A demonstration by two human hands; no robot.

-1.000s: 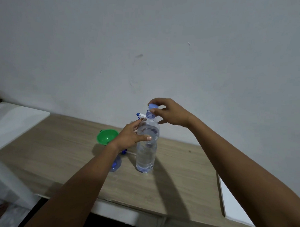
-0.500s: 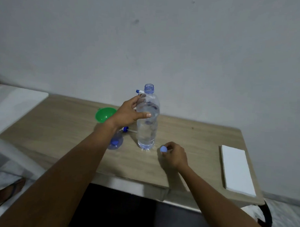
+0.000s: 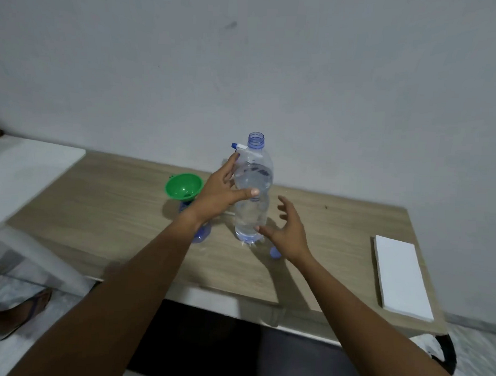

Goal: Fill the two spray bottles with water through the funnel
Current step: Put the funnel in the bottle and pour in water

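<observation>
Head view shows a clear water bottle (image 3: pixel 252 193) standing upright and uncapped on the wooden table (image 3: pixel 100 210). The left hand (image 3: pixel 221 192) grips its upper body, with the thumb across the front. The right hand (image 3: pixel 289 231) is spread, holding nothing, just beside the bottle's lower part. Under this hand a blue cap (image 3: pixel 275 253) lies on the table. Left of the left wrist, a green funnel (image 3: pixel 183 185) sits on a small blue spray bottle (image 3: pixel 201 235), partly hidden.
</observation>
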